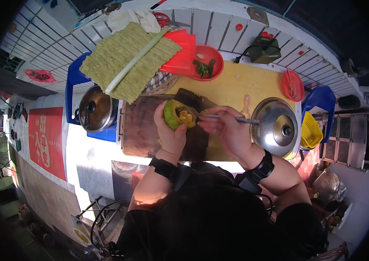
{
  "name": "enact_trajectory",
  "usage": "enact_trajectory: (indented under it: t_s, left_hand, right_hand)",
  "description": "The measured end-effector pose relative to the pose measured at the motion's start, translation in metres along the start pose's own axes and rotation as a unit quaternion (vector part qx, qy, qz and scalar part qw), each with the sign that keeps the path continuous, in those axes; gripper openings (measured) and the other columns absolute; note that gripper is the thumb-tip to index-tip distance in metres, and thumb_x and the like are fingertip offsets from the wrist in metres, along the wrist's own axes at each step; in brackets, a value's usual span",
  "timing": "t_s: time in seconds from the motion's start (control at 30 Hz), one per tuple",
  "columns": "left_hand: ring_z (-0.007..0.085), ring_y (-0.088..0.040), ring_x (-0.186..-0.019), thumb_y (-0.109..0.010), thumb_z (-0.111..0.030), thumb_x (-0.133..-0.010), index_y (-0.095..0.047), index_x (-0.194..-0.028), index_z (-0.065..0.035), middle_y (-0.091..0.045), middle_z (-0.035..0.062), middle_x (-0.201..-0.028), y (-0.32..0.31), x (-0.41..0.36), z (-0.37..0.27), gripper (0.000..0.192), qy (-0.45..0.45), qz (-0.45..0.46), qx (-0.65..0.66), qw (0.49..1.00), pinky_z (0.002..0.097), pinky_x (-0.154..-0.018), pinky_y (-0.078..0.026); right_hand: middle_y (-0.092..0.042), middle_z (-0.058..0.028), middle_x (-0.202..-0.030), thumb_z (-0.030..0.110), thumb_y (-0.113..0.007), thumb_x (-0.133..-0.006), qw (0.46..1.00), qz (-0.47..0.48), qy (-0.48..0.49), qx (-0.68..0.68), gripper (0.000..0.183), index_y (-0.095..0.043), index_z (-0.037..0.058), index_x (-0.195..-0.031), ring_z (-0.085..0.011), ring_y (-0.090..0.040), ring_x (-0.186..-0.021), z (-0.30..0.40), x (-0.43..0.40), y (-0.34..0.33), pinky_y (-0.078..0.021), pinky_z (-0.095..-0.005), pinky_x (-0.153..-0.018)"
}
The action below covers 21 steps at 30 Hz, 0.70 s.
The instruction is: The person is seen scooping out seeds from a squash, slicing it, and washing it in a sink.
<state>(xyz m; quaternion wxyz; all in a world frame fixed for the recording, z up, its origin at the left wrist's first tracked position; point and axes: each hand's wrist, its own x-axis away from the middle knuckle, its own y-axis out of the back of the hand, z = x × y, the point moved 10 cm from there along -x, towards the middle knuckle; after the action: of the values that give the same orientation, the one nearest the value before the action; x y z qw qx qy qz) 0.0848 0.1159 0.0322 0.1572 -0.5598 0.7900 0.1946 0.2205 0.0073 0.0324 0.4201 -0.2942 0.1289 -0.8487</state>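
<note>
My left hand (171, 138) holds a green-skinned squash (172, 118), its cut opening facing right and showing loose yellow-orange pulp (185, 116). In my right hand (225, 129) is a metal spoon (214, 116), held by its handle; the bowl end reaches the squash's opening. Both hands are above a dark brown cutting board (142, 130). Just beyond the squash lies a dark, broad blade (189, 98), perhaps a cleaver's; its far end is partly hidden behind my right hand.
A domed metal lid (266, 130) and a wooden handle (246, 103) are at the right. Beyond the board are a red bowl (217, 71) with green peppers (205, 69) and a greenish textured mat (119, 55). A glass-lidded pot (101, 117) stands left.
</note>
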Motion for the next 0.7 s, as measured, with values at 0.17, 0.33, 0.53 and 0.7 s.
enact_trajectory:
  t_s: [0.17,0.33,0.53,0.7]
  left_hand:
    - [0.0270,-0.047,-0.106,-0.061,-0.055,-0.075,-0.036,-0.124,0.0010,-0.046,0.0145,-0.116,0.002,-0.005,-0.009,0.078,-0.046,0.009,-0.033,0.998,0.0372,-0.093,-0.037]
    - [0.0304,-0.052,-0.100,-0.068,-0.052,-0.070,-0.040,-0.121,0.0002,-0.051,0.0155,-0.109,-0.001,-0.010,-0.009,0.078,-0.072,0.067,-0.059,0.993,0.0382,-0.089,-0.040]
    - [0.0220,-0.046,-0.107,-0.038,-0.055,-0.089,-0.034,-0.126,-0.0006,-0.045,0.0123,-0.116,0.004,0.002,0.034,0.066,0.182,0.050,0.172,0.967,0.0320,-0.093,-0.037]
    - [0.0212,-0.048,-0.105,-0.049,-0.050,-0.085,-0.034,-0.125,-0.0002,-0.045,0.0132,-0.116,0.005,0.011,0.037,0.066,0.151,0.054,0.142,0.977,0.0330,-0.090,-0.039]
  right_hand:
    - [-0.062,-0.0190,-0.094,0.016,-0.039,-0.091,1.000,-0.017,-0.017,0.005,0.025,-0.053,-0.0018,-0.103,-0.0238,-0.064,-0.082,0.005,-0.002,-0.003,-0.0507,-0.0303,-0.073]
    - [-0.062,-0.0179,-0.094,0.015,-0.040,-0.091,1.000,-0.002,-0.015,0.015,0.024,-0.054,-0.0017,-0.102,-0.0234,-0.064,-0.081,0.005,-0.006,-0.007,-0.0511,-0.0293,-0.072]
    - [-0.061,-0.0142,-0.097,0.009,-0.040,-0.093,0.962,0.090,0.103,0.235,0.023,-0.054,-0.0022,-0.107,-0.0200,-0.064,-0.084,0.019,0.005,-0.016,-0.0510,-0.0269,-0.074]
    - [-0.060,-0.0138,-0.099,0.008,-0.037,-0.094,0.951,0.107,0.105,0.271,0.024,-0.053,-0.0032,-0.107,-0.0200,-0.064,-0.084,0.011,0.008,-0.026,-0.0520,-0.0267,-0.073]
